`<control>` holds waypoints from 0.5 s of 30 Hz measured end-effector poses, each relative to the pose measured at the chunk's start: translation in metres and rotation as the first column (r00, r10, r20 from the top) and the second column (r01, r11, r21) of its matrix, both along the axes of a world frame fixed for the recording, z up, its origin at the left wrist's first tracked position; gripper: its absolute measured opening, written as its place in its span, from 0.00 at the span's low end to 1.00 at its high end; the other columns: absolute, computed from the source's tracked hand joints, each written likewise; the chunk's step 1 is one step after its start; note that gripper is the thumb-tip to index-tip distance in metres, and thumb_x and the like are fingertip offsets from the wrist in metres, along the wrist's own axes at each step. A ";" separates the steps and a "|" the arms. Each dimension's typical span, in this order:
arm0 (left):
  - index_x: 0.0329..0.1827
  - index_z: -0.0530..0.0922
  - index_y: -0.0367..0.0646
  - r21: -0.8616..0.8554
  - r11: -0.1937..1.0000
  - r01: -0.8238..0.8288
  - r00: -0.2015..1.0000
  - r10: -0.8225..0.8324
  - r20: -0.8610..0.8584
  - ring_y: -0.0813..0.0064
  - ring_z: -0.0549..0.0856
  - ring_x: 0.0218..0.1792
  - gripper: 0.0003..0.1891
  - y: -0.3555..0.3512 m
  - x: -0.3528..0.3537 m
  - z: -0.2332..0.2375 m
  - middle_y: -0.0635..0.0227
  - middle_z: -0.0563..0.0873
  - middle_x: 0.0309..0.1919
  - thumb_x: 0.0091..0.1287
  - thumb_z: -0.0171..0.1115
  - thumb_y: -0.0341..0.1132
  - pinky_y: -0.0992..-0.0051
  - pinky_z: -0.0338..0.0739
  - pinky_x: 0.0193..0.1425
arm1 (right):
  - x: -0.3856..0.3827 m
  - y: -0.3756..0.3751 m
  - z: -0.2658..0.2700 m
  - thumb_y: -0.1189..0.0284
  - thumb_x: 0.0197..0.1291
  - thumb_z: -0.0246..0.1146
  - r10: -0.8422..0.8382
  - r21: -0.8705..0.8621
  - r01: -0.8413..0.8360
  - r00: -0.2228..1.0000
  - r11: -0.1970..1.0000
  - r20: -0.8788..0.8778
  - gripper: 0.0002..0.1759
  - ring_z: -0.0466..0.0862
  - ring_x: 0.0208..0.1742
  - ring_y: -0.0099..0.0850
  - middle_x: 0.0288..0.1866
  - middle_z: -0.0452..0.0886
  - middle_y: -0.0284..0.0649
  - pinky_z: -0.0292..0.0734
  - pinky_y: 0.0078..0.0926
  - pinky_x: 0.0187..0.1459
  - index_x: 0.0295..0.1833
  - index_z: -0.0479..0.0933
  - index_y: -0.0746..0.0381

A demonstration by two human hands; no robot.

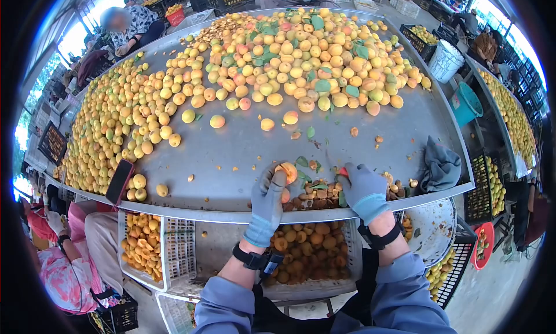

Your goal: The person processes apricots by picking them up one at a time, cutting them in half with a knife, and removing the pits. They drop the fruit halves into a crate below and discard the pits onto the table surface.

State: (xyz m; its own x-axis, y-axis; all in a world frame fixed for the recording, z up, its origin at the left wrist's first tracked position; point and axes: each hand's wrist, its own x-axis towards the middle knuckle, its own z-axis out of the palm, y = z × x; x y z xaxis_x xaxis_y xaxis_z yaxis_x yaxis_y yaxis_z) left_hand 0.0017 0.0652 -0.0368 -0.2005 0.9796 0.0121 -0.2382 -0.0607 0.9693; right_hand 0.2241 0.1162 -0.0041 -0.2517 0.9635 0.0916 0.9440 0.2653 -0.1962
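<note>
Both my hands wear grey-blue gloves over the near edge of a metal table (pixel 231 154). In my left hand (pixel 267 198) is an opened apricot (pixel 288 172), its orange flesh showing, with another reddish fruit lower by the fingers. My right hand (pixel 365 189) is closed around a small red-handled tool (pixel 343 172), most of which is hidden. Between the hands lies a pile of brown pits and scraps (pixel 315 199) with green leaves. A large heap of whole apricots (pixel 301 56) covers the far part of the table.
More apricots (pixel 110 114) spread along the left. A phone (pixel 120 182) leans at the near left edge. A grey cloth (pixel 441 165) lies at right. Below the edge sit a crate of halved apricots (pixel 313 247) and a white basket (pixel 142 247). People sit around the table.
</note>
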 end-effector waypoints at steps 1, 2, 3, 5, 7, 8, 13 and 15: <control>0.63 0.75 0.34 -0.002 1.000 -0.001 1.000 0.001 0.000 0.73 0.86 0.42 0.27 -0.001 0.000 0.001 0.62 0.86 0.43 0.79 0.54 0.53 0.72 0.81 0.50 | -0.003 0.000 0.002 0.62 0.63 0.67 0.009 -0.045 -0.005 0.996 0.999 0.088 0.21 0.86 0.37 0.48 0.41 0.83 0.46 0.80 0.44 0.36 0.60 0.78 0.56; 0.63 0.74 0.34 -0.023 1.000 -0.006 1.000 0.007 0.010 0.73 0.85 0.42 0.27 -0.002 0.000 0.004 0.62 0.85 0.43 0.79 0.54 0.52 0.71 0.81 0.50 | -0.005 -0.003 0.007 0.62 0.63 0.67 0.012 -0.047 -0.008 0.996 0.999 0.088 0.21 0.86 0.37 0.48 0.41 0.83 0.46 0.80 0.44 0.36 0.60 0.78 0.56; 0.63 0.74 0.33 -0.043 0.999 -0.013 1.000 0.014 0.020 0.73 0.85 0.42 0.26 -0.003 0.000 0.007 0.62 0.85 0.43 0.80 0.53 0.51 0.71 0.81 0.50 | -0.008 -0.008 0.015 0.61 0.62 0.67 0.068 0.089 -0.063 0.997 0.994 -0.047 0.23 0.86 0.39 0.47 0.43 0.83 0.46 0.80 0.42 0.37 0.61 0.77 0.56; 0.64 0.74 0.33 -0.025 1.000 0.006 1.000 -0.006 -0.014 0.73 0.85 0.43 0.26 -0.007 0.002 0.015 0.62 0.85 0.44 0.80 0.53 0.50 0.71 0.81 0.49 | -0.019 -0.019 0.040 0.60 0.62 0.67 0.138 0.233 -0.097 0.976 0.968 -0.169 0.24 0.86 0.41 0.47 0.45 0.83 0.46 0.80 0.41 0.39 0.63 0.77 0.55; 0.64 0.74 0.32 -0.010 0.999 0.037 0.998 -0.038 -0.053 0.73 0.85 0.43 0.26 -0.011 0.008 0.025 0.61 0.85 0.44 0.80 0.52 0.49 0.71 0.82 0.48 | -0.030 -0.030 0.059 0.58 0.60 0.70 0.318 0.154 -0.278 0.810 0.948 -0.493 0.29 0.86 0.44 0.46 0.49 0.82 0.47 0.81 0.37 0.40 0.66 0.76 0.52; 0.62 0.75 0.32 0.014 1.000 0.021 0.987 -0.019 -0.160 0.80 0.81 0.37 0.25 -0.014 0.011 0.031 0.66 0.84 0.42 0.80 0.53 0.49 0.77 0.78 0.42 | -0.035 -0.032 0.061 0.58 0.60 0.70 0.314 0.154 -0.274 0.811 0.949 -0.494 0.29 0.86 0.44 0.46 0.49 0.82 0.47 0.81 0.37 0.40 0.66 0.76 0.52; 0.60 0.77 0.31 0.470 0.869 0.152 0.664 0.263 -0.700 0.81 0.82 0.40 0.24 -0.017 0.008 0.022 0.68 0.85 0.43 0.80 0.55 0.48 0.80 0.79 0.44 | -0.038 -0.034 0.055 0.63 0.55 0.74 0.424 0.149 -0.414 0.721 0.898 -0.548 0.33 0.85 0.46 0.46 0.51 0.82 0.45 0.82 0.36 0.45 0.67 0.75 0.53; 0.58 0.77 0.30 0.027 0.974 0.225 0.973 -0.224 -0.055 0.77 0.83 0.47 0.23 -0.024 0.017 0.050 0.64 0.85 0.45 0.80 0.55 0.47 0.76 0.79 0.51 | -0.038 -0.033 0.053 0.65 0.54 0.75 0.428 0.149 -0.423 0.707 0.894 -0.563 0.34 0.85 0.46 0.46 0.51 0.82 0.45 0.82 0.36 0.46 0.68 0.75 0.54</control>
State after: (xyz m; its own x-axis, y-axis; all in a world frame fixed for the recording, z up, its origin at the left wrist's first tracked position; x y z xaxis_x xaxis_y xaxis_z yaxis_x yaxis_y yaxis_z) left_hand 0.0190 0.0414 0.0131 0.0262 0.9985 0.0490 -0.1996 -0.0428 0.9789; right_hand 0.1863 0.0828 0.0484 -0.5338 0.7654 0.3595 0.4440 0.6155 -0.6512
